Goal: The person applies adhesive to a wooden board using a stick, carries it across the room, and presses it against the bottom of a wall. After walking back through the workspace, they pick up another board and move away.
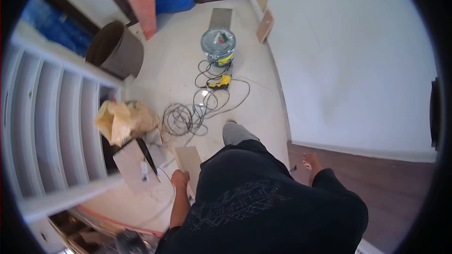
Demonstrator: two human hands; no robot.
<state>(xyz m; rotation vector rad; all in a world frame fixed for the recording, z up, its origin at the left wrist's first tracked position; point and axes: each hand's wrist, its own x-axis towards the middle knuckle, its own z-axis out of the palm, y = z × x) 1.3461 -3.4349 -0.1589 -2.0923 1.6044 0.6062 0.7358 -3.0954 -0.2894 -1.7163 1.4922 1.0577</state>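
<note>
Pale floor [263, 113], open beside the white wall [353, 66] at right, shelves [68, 127] edging the left.
Lower centre, a beige board [189, 159] sits in the left hand [180, 178], fingers clenched on its left edge; the right hand [309, 161] hangs released, well apart.

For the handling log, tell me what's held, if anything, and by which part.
The left hand holds the beige board by its left edge. The right hand looks empty.
</note>
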